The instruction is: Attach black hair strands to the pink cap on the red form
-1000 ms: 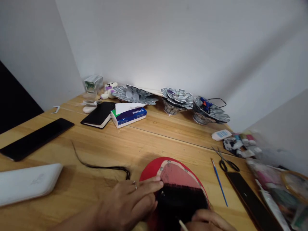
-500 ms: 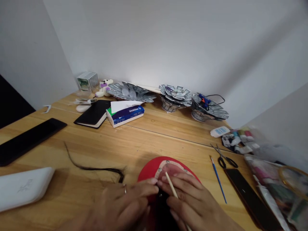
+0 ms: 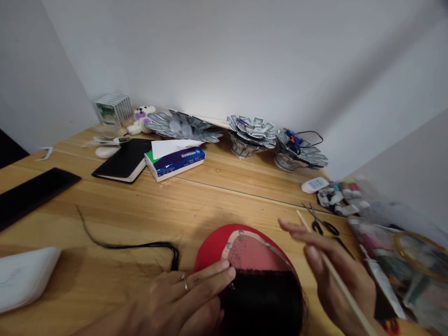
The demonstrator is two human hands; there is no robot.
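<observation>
A red rounded head form (image 3: 213, 245) stands at the front middle, with black hair (image 3: 264, 298) over its near side. A pink mesh patch (image 3: 254, 254), edged by a pale band with several pins, shows on top. My left hand (image 3: 189, 294), wearing a ring, has its fingers stretched flat; the tips press at the hair's left edge, where it meets the mesh. Off to the right of the form, my right hand (image 3: 339, 275) is raised and grips a slim pale wooden stick (image 3: 338, 280) between thumb and fingers. Its tip points up and touches nothing.
Left of the form lies a loose hair strand (image 3: 133, 245), with a white case (image 3: 28, 280) and a black phone (image 3: 38, 193) beyond. Behind are a notebook (image 3: 122, 161), tissue pack (image 3: 175, 163) and grey petal-shaped bowls (image 3: 250, 135). Scissors (image 3: 322, 221) and plastic bags (image 3: 413, 261) lie right.
My right hand has lifted off the form and moved right with the stick, uncovering the mesh and black hair. My left hand stays at the hair's edge. The view has shifted slightly.
</observation>
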